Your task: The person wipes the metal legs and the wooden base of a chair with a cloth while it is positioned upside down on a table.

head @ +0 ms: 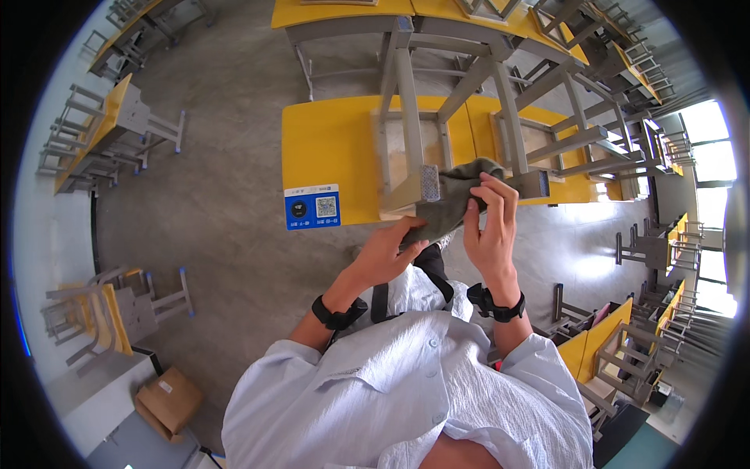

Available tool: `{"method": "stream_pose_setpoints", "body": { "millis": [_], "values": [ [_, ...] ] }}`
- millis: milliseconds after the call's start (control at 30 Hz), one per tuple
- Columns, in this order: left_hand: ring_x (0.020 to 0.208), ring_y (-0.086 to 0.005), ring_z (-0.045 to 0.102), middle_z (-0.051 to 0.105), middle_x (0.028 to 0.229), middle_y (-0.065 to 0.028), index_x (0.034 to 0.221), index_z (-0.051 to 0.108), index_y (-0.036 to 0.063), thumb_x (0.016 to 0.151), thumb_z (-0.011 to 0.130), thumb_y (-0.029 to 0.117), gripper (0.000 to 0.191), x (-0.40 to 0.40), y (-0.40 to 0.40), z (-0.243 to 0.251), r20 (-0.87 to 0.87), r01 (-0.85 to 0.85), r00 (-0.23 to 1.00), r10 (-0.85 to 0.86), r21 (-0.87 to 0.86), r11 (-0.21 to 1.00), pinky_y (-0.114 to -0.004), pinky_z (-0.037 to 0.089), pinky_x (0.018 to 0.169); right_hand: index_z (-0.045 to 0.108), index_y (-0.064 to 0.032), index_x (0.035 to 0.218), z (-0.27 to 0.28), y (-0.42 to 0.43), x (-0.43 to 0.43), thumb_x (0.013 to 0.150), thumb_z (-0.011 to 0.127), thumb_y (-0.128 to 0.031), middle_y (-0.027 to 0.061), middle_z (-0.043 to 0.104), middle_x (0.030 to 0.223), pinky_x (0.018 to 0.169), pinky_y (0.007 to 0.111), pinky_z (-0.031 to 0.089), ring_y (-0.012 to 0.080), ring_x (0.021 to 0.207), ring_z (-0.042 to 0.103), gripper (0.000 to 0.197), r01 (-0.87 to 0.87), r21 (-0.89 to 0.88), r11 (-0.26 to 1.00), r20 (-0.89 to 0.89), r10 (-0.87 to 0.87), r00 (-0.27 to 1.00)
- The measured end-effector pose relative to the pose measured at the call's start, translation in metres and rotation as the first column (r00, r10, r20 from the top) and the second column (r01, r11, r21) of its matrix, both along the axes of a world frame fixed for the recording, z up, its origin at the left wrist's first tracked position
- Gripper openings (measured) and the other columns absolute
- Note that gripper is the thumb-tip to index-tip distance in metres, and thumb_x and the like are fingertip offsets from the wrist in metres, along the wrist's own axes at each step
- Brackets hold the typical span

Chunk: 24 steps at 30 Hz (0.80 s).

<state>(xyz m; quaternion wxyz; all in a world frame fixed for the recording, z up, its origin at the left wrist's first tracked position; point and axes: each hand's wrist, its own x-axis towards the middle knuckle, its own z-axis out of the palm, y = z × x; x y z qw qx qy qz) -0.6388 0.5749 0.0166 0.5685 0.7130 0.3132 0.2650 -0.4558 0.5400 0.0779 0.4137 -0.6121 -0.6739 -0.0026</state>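
Observation:
A dark grey-green cloth [448, 208] hangs between both hands at the near side of an upturned grey stool [413, 129]. My left hand [387, 249] pinches its lower left corner between thumb and fingers. With bent fingers, my right hand [493, 225] grips the cloth's upper right part. The stool rests seat down on a yellow desk [331, 146], its legs pointing up towards me. The cloth lies against the near legs and covers part of the frame between them. Whether it wraps around a rail cannot be made out.
A blue and white printed sticker [312, 207] marks the desk's near left corner. More upturned stools [571, 135] stand close on the right. Another yellow desk [345, 13] is beyond. Desks with stools [96, 129] line the left wall; a cardboard box [169, 403] sits lower left.

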Motion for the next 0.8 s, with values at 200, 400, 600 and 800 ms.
{"method": "stream_pose_setpoints", "body": {
  "millis": [200,400,600,800],
  "values": [
    [0.062,-0.0273,0.059,0.057,0.071,-0.0162,0.1,0.056,0.0001,0.09,0.053,0.022,0.024,0.02,-0.001,0.002,-0.045,0.15,0.988,-0.149,0.022,0.988,-0.033,0.045,0.061,0.053,0.0011,0.111,0.008,-0.002,0.013,0.079,0.051,0.005,0.0154,0.053,0.113,0.093,0.041,0.041,0.0338,0.113,0.048,0.032,0.209,-0.078,0.975,0.33,-0.173,0.928],
    [0.07,-0.0309,0.057,0.058,0.079,-0.0209,0.104,0.052,-0.0026,0.091,0.051,0.023,0.029,0.01,0.001,-0.036,-0.08,0.17,0.979,-0.187,-0.177,0.969,-0.038,0.043,0.064,0.052,0.0044,0.117,-0.003,0.006,-0.014,0.075,0.054,0.001,0.0141,0.052,0.124,0.101,0.039,0.037,0.0308,0.122,0.044,0.042,0.086,-0.087,0.992,0.349,-0.05,0.936],
    [0.09,-0.0154,0.057,0.06,0.094,-0.0125,0.108,0.055,-0.0022,0.083,0.065,0.017,0.033,-0.034,0.014,-0.011,0.018,0.051,0.999,-0.048,-0.27,0.961,-0.028,0.045,0.08,0.051,-0.0018,0.123,-0.007,0.01,-0.027,0.076,0.06,-0.006,0.0101,0.051,0.128,0.106,0.043,0.026,0.0254,0.125,0.043,0.047,0.103,-0.138,0.985,0.375,-0.044,0.926],
    [0.081,-0.0174,0.059,0.061,0.093,-0.0099,0.103,0.058,-0.0006,0.082,0.066,0.016,0.028,-0.019,0.019,0.01,0.078,-0.013,0.997,0.016,-0.034,0.999,-0.028,0.046,0.072,0.049,-0.0042,0.126,-0.016,-0.013,0.007,0.085,0.056,-0.015,0.0092,0.048,0.133,0.107,0.045,0.023,0.0253,0.126,0.041,0.043,0.293,-0.048,0.955,0.445,-0.242,0.862]
  ]
}}
